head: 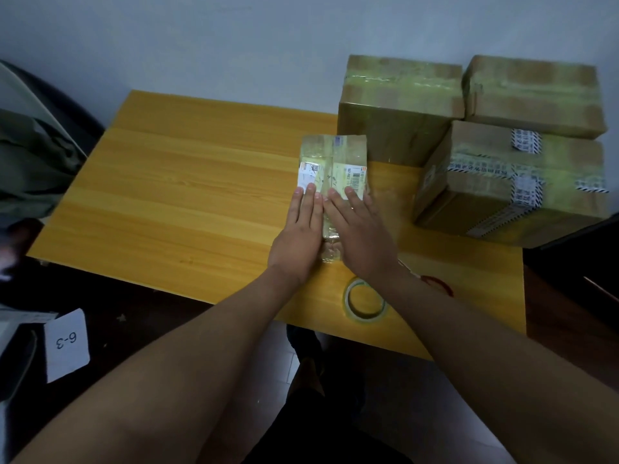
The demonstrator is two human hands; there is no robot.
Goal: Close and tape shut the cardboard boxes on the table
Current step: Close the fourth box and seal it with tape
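Note:
A small cardboard box (333, 162), covered in yellowish tape and shipping labels, lies closed on the wooden table (187, 195). My left hand (299, 236) and my right hand (358, 236) lie side by side on its near end, fingers straight and pressing down on the top. A roll of clear tape (365, 301) lies flat on the table near the front edge, just below my right wrist. The near end of the box is hidden under my hands.
Three larger taped cardboard boxes stand at the back right: one (398, 108) by the wall, one (536, 95) stacked on another (509, 182). Red scissors (435, 284) lie partly under my right forearm. A chair with dark cloth (33, 162) is at the left. A paper tag (67, 344) reads 6-3.

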